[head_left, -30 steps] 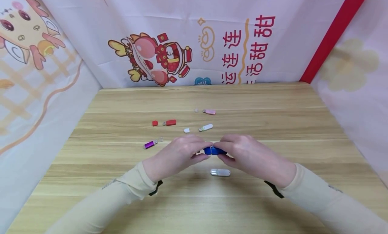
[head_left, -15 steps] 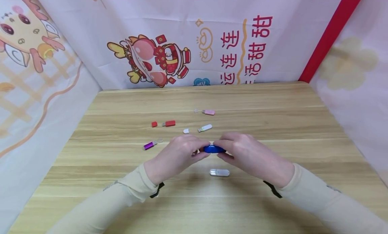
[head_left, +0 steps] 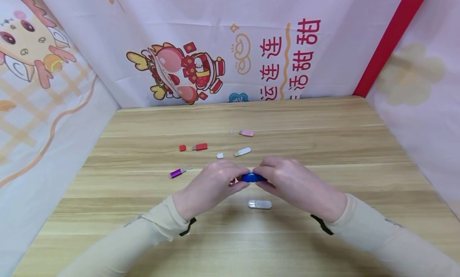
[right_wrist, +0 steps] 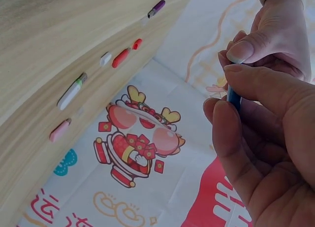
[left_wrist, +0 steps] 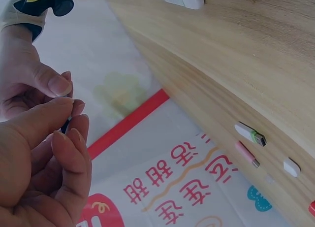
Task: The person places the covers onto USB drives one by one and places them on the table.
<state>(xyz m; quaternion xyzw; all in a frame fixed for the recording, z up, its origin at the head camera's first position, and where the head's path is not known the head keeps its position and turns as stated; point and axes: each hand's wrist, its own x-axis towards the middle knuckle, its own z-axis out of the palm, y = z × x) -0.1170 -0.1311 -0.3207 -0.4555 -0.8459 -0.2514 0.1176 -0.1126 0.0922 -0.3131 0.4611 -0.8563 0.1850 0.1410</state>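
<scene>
Above the table, both hands hold a blue USB flash drive (head_left: 253,177) lying crosswise between them. My left hand (head_left: 212,183) pinches its left end between thumb and fingers. The right hand (head_left: 298,185) pinches the right end in the same way. Fingers cover most of the drive in both wrist views; a strip of the blue flash drive (right_wrist: 234,96) shows in the right wrist view. Just below the hands in the head view, a white flash drive with a silvery end (head_left: 260,204) lies on the table.
Beyond the hands lie uncapped flash drives: purple (head_left: 177,173), red (head_left: 199,147), white (head_left: 242,151) and pink (head_left: 246,133). A red cap (head_left: 182,148), a white cap (head_left: 220,155) and clear caps lie near them. Printed cloth walls surround the wooden table (head_left: 323,133).
A second ago a pale gap split the blue flash drive near its left end; now its two parts sit together. Both hands stay nearly in place, and the view has shifted slightly.
</scene>
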